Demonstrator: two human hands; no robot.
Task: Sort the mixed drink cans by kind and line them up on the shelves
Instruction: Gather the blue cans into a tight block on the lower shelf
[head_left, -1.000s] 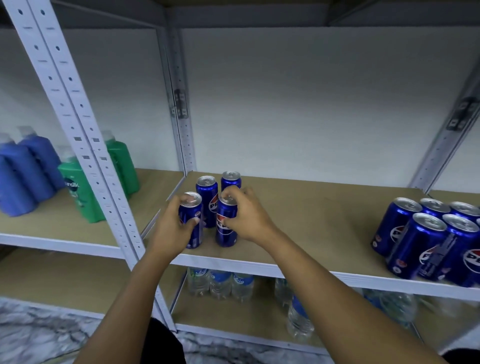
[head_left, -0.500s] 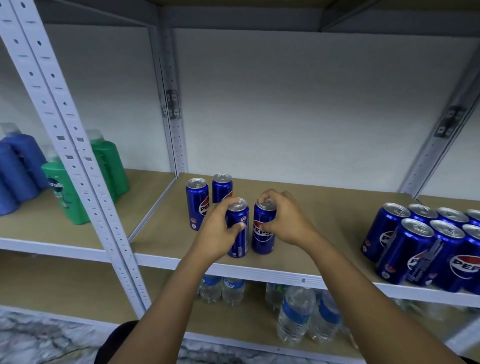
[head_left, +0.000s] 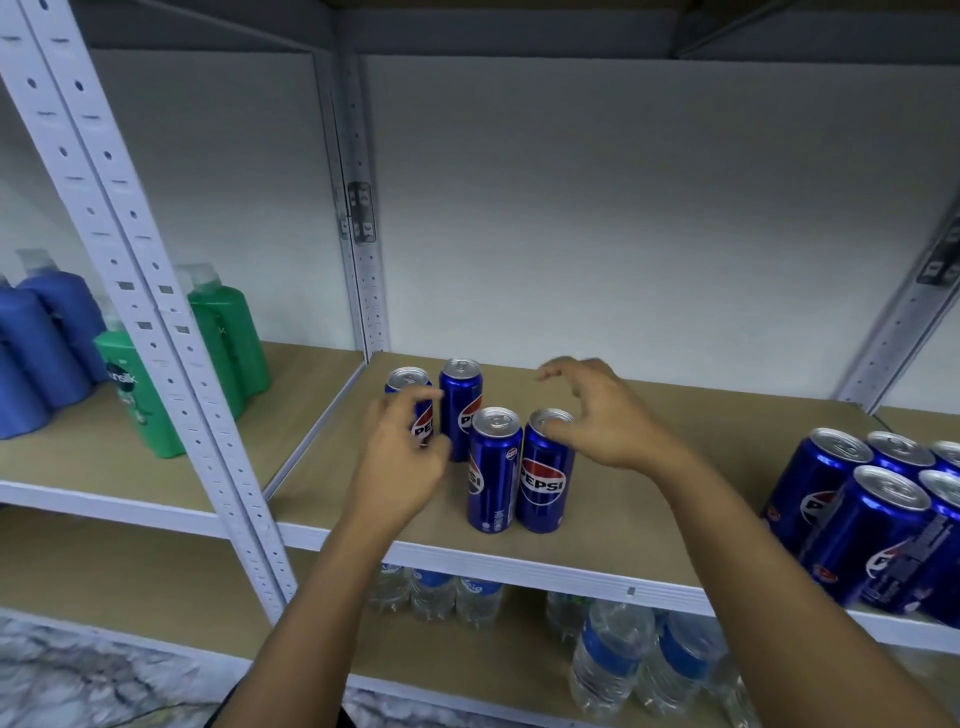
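Head view: my left hand (head_left: 402, 462) and right hand (head_left: 605, 418), fingers spread and holding nothing, flank two slim Pepsi cans (head_left: 519, 467) upright on the shelf (head_left: 649, 499).

Four slim blue cans (head_left: 493, 470) upright (paired), shelf (head_left: 649, 525)

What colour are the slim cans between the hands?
Blue slim cans with silver tops, seen in the head view.

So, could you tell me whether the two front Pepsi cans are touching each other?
Touching: the head view shows the left front can and the right front can side by side, with no gap visible along their sides.
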